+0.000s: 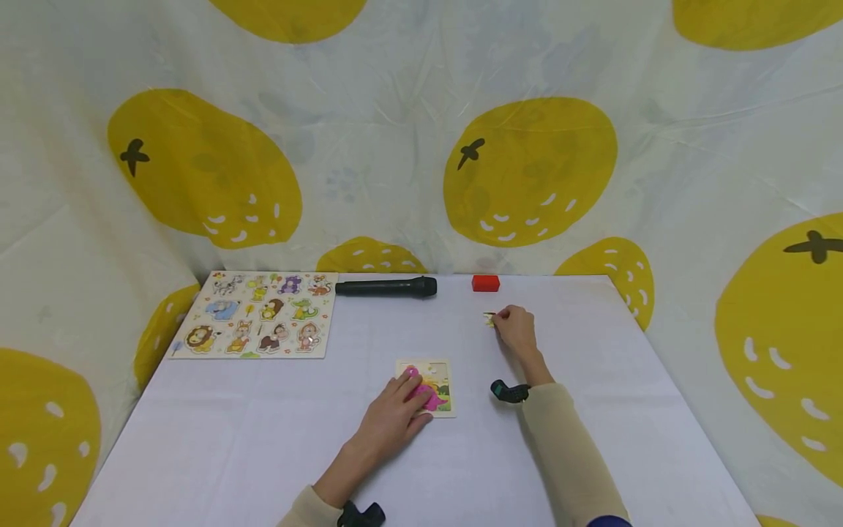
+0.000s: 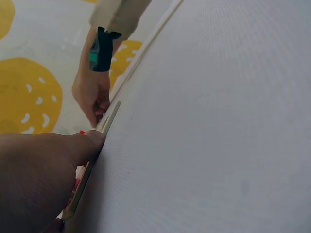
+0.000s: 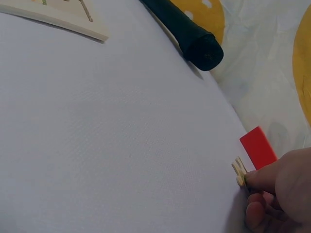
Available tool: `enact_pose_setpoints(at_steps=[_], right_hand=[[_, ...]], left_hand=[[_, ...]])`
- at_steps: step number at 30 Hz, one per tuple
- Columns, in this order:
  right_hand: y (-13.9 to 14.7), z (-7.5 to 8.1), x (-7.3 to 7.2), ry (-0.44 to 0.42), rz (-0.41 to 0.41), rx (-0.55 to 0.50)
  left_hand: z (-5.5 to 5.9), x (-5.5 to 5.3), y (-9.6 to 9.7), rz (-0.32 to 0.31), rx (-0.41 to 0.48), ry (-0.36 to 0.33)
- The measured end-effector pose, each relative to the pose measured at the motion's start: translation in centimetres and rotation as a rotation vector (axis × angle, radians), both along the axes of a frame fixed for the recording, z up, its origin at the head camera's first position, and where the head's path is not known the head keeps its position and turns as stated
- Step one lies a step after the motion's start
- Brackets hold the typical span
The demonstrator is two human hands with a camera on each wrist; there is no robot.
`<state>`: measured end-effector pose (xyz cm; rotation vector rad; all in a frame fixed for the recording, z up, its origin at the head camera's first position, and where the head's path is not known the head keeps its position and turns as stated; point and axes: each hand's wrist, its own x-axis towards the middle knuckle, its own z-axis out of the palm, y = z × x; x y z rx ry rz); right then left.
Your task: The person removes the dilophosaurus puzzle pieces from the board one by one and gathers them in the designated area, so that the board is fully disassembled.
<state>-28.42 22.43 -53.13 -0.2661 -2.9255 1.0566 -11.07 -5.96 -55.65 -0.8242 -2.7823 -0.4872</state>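
Puzzle board part-filled, left hand flat on it | right hand beyond it pinches loose piece, unplaced

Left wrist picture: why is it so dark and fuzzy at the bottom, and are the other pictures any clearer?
Left wrist view: the left hand sits close to the lens, so it shows as a dark, soft mass pressing the small puzzle board. Head view: even, soft light with faint shadows, fairly sharp. Right wrist view: the right hand and its puzzle piece are slightly soft; the red block is clear.

An animal puzzle board, black cylinder and red block lie on the table.
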Motion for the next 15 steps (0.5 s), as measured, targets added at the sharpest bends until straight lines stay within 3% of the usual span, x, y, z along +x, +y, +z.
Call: enact_pose_setpoints(at_steps=[9, 15], right_hand=[[-0.3, -0.2, 0.7, 0.043, -0.038, -0.036], [-1.6, 0.4, 2.4, 0.096, 0.021, -0.079]], left_hand=[[-0.2, -0.2, 0.1, -0.012, 0.010, 0.016], [-0.1, -0.1, 0.0, -0.002, 0.000, 0.005]])
